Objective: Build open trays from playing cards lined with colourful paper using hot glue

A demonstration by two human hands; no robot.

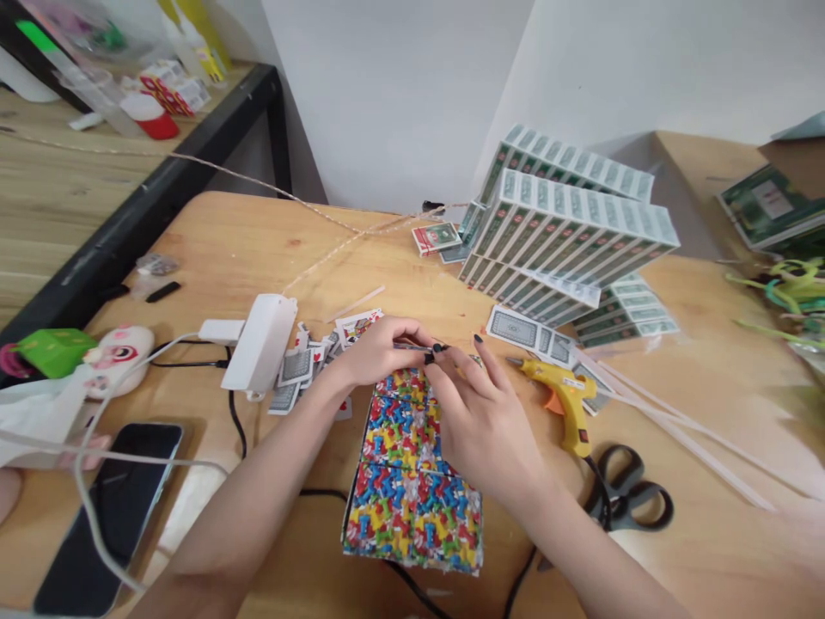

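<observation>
A multicoloured card panel [412, 507], with dark seams dividing its patterned rectangles, lies lengthwise in front of me. I cannot tell how thick it is. My left hand [383, 348] is closed around its far left corner, fingers curled over the far edge. At the same edge, my right hand [486, 417] pinches with thumb and forefinger while its other fingers reach out; the palm covers the panel's right side. The fingertips of both hands meet there, and whatever small piece lies between them is hidden. A yellow glue gun [560, 400] rests just right of my right hand.
Loose playing cards [296, 365] lie left of the panel. Stacked card boxes [567, 223] stand at the back right. Black scissors [628, 494], glue sticks [683, 430], a white power strip [261, 344], a phone [113, 516] and trailing cables surround the work area.
</observation>
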